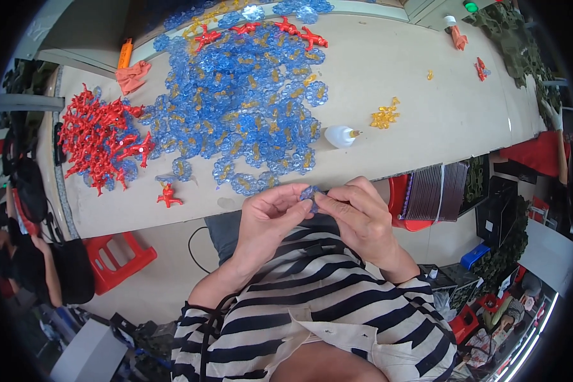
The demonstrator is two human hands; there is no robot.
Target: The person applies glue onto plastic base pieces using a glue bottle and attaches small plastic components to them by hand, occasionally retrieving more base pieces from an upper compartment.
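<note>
At the pale tabletop's (pixel 388 57) near edge, the left hand (pixel 270 216) pinches a translucent blue, scalloped plastic piece (pixel 309 192), partly finger-covered; the right hand (pixel 363 219) meets it, fingertips bunched, whatever they grip indiscernible.

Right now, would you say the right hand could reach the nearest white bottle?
Probably yes: the white bottle sits just beyond the right hand with bare tabletop between, though that hand is pinching a blue piece.

One blue piece (pixel 309 192) is held by two hands (pixel 268 213). Four red figurines (pixel 313 38) are counted at the blue heap's (pixel 216 89) far edge, one near left, one far right; one white squeeze bottle (pixel 341 136) is seen.
</note>
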